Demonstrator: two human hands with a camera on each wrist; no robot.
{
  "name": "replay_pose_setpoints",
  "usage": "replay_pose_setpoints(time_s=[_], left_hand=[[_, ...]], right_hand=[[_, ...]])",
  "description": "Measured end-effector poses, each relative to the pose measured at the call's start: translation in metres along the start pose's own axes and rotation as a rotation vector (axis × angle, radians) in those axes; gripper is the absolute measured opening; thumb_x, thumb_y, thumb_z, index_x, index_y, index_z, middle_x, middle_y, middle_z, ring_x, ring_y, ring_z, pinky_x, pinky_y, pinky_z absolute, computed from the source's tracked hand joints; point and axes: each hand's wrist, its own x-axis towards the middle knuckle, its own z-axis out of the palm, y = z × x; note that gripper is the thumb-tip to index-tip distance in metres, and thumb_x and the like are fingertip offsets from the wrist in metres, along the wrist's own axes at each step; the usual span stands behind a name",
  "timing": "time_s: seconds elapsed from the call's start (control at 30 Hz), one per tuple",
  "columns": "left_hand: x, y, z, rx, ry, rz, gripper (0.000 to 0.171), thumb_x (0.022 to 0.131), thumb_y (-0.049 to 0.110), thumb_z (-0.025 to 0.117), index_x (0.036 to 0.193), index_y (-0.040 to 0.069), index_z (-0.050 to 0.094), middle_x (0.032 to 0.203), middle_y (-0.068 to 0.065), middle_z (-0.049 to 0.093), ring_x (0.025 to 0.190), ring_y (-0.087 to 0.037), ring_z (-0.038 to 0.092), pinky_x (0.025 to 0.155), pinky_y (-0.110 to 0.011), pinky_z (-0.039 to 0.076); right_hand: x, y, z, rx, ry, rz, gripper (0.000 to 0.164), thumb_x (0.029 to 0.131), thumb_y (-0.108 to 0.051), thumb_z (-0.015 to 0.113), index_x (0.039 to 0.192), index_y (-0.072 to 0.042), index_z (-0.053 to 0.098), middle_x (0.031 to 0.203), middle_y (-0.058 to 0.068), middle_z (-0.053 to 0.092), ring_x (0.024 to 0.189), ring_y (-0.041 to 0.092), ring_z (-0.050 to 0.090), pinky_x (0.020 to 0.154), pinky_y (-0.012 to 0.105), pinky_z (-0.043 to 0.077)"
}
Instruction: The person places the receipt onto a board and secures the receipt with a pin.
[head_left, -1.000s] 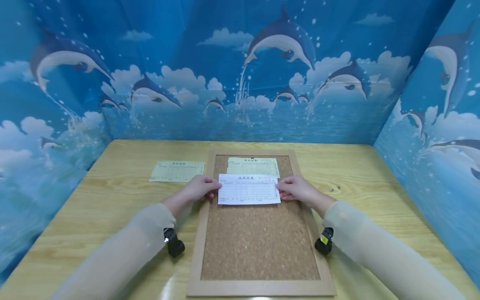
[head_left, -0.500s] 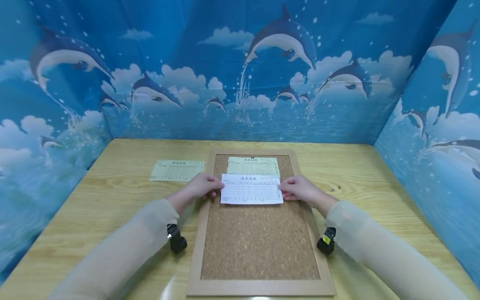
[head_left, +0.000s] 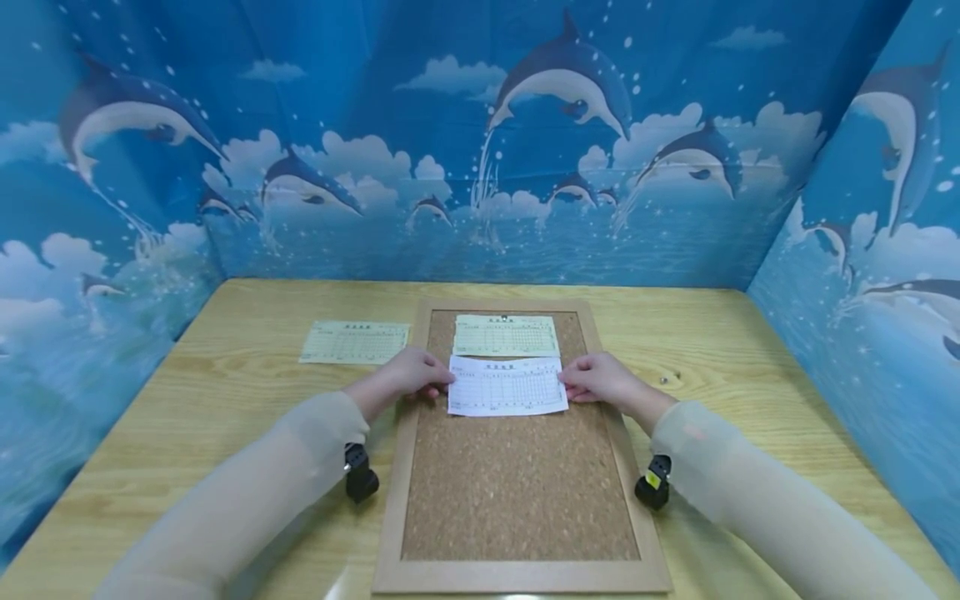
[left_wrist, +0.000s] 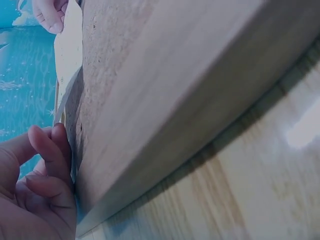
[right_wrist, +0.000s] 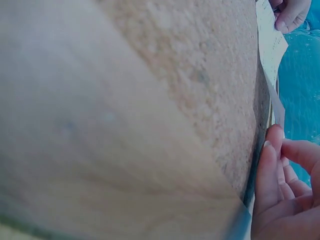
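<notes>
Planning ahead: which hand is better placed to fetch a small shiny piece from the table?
Probably the right hand: it is on the side of the corkboard nearest the small shiny pieces; the left hand is opposite. Both pinch the white slip, though.

Head cam: we get even, fairly bright light, w/ slight glare on tabletop [head_left: 187,417]; small print on white form [head_left: 507,387] too soft to read. L wrist cam: glare at R, dark shadow along corkboard frame [left_wrist: 185,65]. R wrist cam: frame v. blurry.

white gridded slip [head_left: 508,388] (slightly bowed), held over corkboard [head_left: 521,492]
</notes>
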Motion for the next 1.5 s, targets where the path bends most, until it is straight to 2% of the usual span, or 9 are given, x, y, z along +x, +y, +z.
replay_pose_setpoints(time_s=[0.27, 0.57, 0.83, 1.0, 1.3, 1.5], left_hand=[[0.0008, 0.0044, 0.0015, 0.056, 0.007, -0.011, 0.016, 0.087, 0.022, 0.066, 0.079, 0.009, 0.069, 0.06, 0.001, 0.06, 0.049, -0.008, 0.049, 0.043, -0.022, 0.029], [-0.0028, 0.009, 0.0041, 0.048, 0.016, 0.019, 0.015, 0.086, 0.018, 0.067, 0.076, 0.007, 0.067, 0.063, -0.002, 0.061, 0.05, -0.008, 0.051, 0.045, -0.02, 0.033], [0.0013, 0.0078, 0.0057, 0.031, 0.049, 0.016, 0.012, 0.085, 0.018, 0.068, 0.081, 0.007, 0.064, 0.07, -0.004, 0.064, 0.053, -0.01, 0.054, 0.046, -0.021, 0.035], [0.003, 0.0066, 0.0053, 0.034, 0.053, 0.022, 0.012, 0.086, 0.017, 0.067, 0.08, 0.006, 0.064, 0.071, -0.005, 0.065, 0.053, -0.01, 0.054, 0.046, -0.021, 0.035], [0.0022, 0.0063, 0.0075, -0.005, 0.056, 0.056, 0.009, 0.086, 0.011, 0.067, 0.083, 0.003, 0.064, 0.076, -0.007, 0.066, 0.054, -0.011, 0.059, 0.048, -0.021, 0.042], [0.0023, 0.0072, 0.0076, 0.018, 0.055, 0.055, 0.009, 0.086, 0.011, 0.067, 0.085, 0.003, 0.063, 0.076, -0.007, 0.065, 0.055, -0.011, 0.059, 0.049, -0.021, 0.042]], right_hand=[[-0.0002, -0.0014, 0.0016, -0.048, 0.024, 0.022, 0.021, 0.092, -0.01, 0.057, 0.099, 0.009, 0.061, 0.074, 0.005, 0.062, 0.064, 0.008, 0.059, 0.06, 0.022, 0.052], [-0.0014, -0.0027, 0.0012, -0.125, 0.036, 0.036, 0.021, 0.092, -0.012, 0.058, 0.099, 0.008, 0.062, 0.075, 0.007, 0.063, 0.064, 0.009, 0.06, 0.059, 0.022, 0.052], [-0.0009, -0.0041, -0.0002, -0.161, 0.05, 0.019, 0.022, 0.092, -0.012, 0.058, 0.098, 0.008, 0.063, 0.074, 0.007, 0.064, 0.063, 0.009, 0.06, 0.059, 0.023, 0.052], [-0.0001, -0.0048, -0.0003, -0.167, 0.05, 0.015, 0.022, 0.092, -0.012, 0.057, 0.098, 0.008, 0.064, 0.074, 0.007, 0.064, 0.063, 0.009, 0.06, 0.059, 0.023, 0.052], [-0.0012, -0.0066, 0.0003, -0.223, 0.068, 0.027, 0.02, 0.092, -0.013, 0.058, 0.094, 0.006, 0.065, 0.073, 0.007, 0.064, 0.063, 0.01, 0.06, 0.058, 0.023, 0.051], [-0.0023, -0.0079, 0.0, -0.254, 0.08, 0.022, 0.019, 0.091, -0.013, 0.059, 0.091, 0.005, 0.065, 0.072, 0.006, 0.064, 0.061, 0.01, 0.06, 0.057, 0.023, 0.051]])
